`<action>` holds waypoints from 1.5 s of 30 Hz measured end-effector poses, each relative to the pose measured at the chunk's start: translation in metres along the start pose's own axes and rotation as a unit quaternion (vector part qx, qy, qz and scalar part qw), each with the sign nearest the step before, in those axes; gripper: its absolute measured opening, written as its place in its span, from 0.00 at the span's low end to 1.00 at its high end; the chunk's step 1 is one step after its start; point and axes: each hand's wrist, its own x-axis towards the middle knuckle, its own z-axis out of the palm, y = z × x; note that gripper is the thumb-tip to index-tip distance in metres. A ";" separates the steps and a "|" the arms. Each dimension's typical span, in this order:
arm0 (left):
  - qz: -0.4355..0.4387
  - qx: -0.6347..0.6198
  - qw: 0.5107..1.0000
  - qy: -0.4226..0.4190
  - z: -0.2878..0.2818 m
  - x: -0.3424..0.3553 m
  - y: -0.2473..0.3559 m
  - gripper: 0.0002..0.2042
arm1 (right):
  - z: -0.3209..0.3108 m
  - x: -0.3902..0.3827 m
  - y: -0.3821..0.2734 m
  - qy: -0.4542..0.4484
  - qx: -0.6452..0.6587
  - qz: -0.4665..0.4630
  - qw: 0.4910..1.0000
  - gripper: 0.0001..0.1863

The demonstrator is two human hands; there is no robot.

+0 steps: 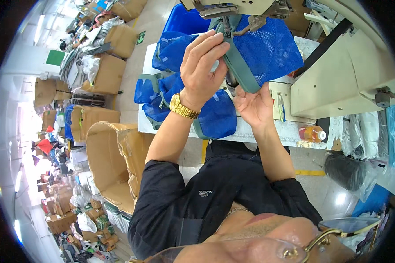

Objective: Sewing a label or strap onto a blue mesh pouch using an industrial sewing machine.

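Note:
A blue mesh bag (267,50) with a grey-green fabric band (241,65) along its edge lies at the sewing machine's needle and presser foot (227,28). My left hand (204,65), with a gold watch (182,108) on the wrist, grips the band close to the needle, fingers bent over it. Down at the band's near end, my right hand (255,105) pinches the corner between thumb and fingers. The part of the band under the foot is partly hidden by the machine head (245,6).
Several more blue mesh pieces (217,115) with green trim lie on the white table (145,120) to the left. A blue bin (186,19) stands behind. Right of my hands are thread snips (281,106) and a bottle (312,133). An open cardboard box (105,162) sits at left.

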 end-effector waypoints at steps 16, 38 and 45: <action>-0.044 -0.096 0.994 -0.041 -0.009 0.006 -0.015 0.17 | 0.016 -0.055 -0.030 0.047 -0.373 0.048 0.925 0.16; 0.017 -0.001 1.000 -0.002 -0.003 0.007 -0.006 0.13 | 0.064 -0.041 -0.089 0.101 -0.800 -0.212 0.552 0.08; 0.015 0.012 1.000 0.000 -0.006 0.010 -0.006 0.13 | 0.082 -0.057 -0.076 0.106 -0.819 -0.181 0.534 0.08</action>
